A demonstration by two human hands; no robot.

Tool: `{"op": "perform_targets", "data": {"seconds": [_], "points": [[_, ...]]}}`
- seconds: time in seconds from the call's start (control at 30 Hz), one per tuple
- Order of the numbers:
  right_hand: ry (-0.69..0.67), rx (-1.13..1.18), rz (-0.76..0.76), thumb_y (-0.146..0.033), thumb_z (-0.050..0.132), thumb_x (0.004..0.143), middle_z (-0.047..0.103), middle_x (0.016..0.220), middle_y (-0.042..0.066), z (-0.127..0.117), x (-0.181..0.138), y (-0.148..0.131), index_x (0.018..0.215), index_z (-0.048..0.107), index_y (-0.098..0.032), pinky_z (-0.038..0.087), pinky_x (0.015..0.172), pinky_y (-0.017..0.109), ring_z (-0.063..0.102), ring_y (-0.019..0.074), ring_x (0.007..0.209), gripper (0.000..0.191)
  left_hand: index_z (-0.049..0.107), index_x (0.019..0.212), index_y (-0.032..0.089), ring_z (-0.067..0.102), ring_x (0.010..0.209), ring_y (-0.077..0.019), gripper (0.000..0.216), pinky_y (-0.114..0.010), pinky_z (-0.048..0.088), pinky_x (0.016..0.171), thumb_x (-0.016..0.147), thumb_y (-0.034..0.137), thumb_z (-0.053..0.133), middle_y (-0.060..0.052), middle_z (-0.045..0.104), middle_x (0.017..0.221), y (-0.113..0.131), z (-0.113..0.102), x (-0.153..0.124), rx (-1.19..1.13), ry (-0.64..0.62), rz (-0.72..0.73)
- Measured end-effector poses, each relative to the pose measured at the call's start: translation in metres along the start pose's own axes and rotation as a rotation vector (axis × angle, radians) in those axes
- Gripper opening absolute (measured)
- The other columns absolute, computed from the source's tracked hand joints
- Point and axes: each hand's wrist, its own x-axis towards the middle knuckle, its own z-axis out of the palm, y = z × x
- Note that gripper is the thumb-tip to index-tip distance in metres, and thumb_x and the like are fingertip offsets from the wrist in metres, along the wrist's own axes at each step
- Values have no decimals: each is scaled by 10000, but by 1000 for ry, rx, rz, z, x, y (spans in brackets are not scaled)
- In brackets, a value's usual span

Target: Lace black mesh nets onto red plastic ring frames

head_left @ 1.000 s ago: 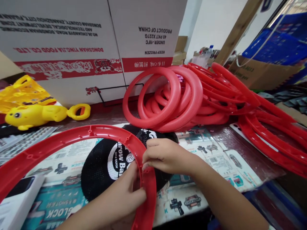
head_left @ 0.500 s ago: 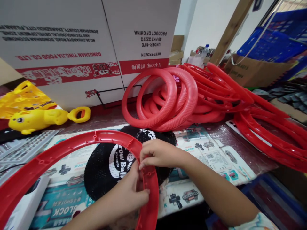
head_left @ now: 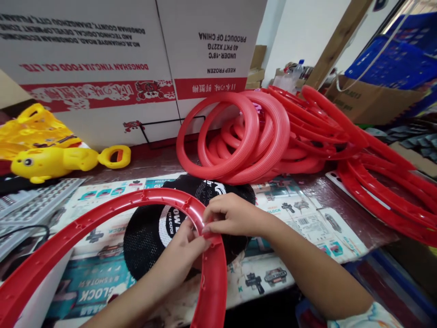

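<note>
A large red plastic ring (head_left: 102, 214) curves across the near left, its hollow underside with small pegs facing up. My left hand (head_left: 186, 248) pinches its inner edge from inside the hoop. My right hand (head_left: 230, 216) grips the same stretch of rim from the outside, fingers curled over it, touching the left fingertips. Under both hands lies a black mesh net (head_left: 153, 237) with a round white printed logo, partly hidden by the ring and my hands.
A heap of red rings (head_left: 259, 136) leans against a white carton (head_left: 102, 68) at the back and spreads to the right (head_left: 385, 191). Yellow plastic toys (head_left: 51, 159) sit at far left. Printed card sheets (head_left: 307, 223) cover the table; blue crates (head_left: 392, 64) stand at right.
Both hands stayed on the same spot of the ring; my left fingers crept up the inner edge to meet the right fingers. The view shifted slightly.
</note>
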Motion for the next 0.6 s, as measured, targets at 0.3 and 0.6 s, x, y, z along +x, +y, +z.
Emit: {"op": "perform_targets", "data": {"seconds": [0.3, 0.6], "points": [[-1, -37, -179, -125, 575, 856, 556, 783, 20, -2, -4, 0, 818, 640, -140, 449, 689, 211, 543, 104, 729, 76, 421, 1190, 185, 532, 1042, -228, 444, -364, 415, 942, 764, 192, 546, -59, 557, 1117, -3, -4, 1, 329, -89, 166], [-97, -75, -198, -51, 511, 858, 539, 827, 26, -5, 0, 1, 834, 619, -140, 447, 732, 226, 530, 117, 790, 142, 424, 1245, 181, 496, 1160, -256, 479, -386, 368, 1026, 777, 177, 528, -88, 542, 1230, -13, -8, 2, 375, -104, 168]]}}
